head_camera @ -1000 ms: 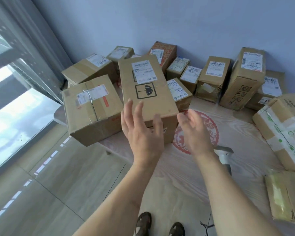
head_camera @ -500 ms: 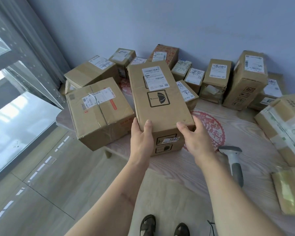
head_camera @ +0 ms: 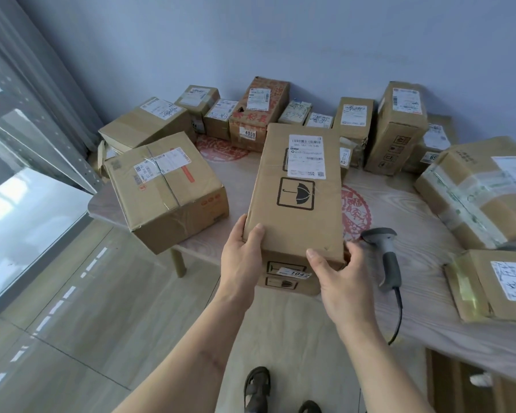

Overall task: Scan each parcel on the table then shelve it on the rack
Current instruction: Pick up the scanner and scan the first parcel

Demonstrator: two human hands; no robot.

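The light wooden table (head_camera: 423,317) with red round paper-cut prints filled the right and middle of the view, and its near-left edge ran across above the pale tiled floor (head_camera: 72,323). Many brown cardboard parcels stood on it, most in a row at the far side against the blue-grey wall (head_camera: 280,40). A big brown carton with an orange stripe label (head_camera: 164,189) sat at the left corner and reached over the table edge. A large box wrapped with clear and green tape (head_camera: 477,189) lay at the right side.

The long brown cardboard box with a black umbrella sign and a white shipping label (head_camera: 298,192) was in the middle, near the front edge of the table, its near end over the edge, with a small tag "1042" on the end face. Both forearms reached forward from below. The left hand (head_camera: 242,260) gripped the near left corner, with the thumb on the top face and the other fingers hidden behind the side. The right hand (head_camera: 340,278) gripped the near right corner, the thumb on the top edge and the fingers curled round the side.

A grey handheld barcode scanner with a dark cable (head_camera: 385,257) lay on the table just right of the right hand, apart from it. Open table surface remained between the held box and the parcels at the right.
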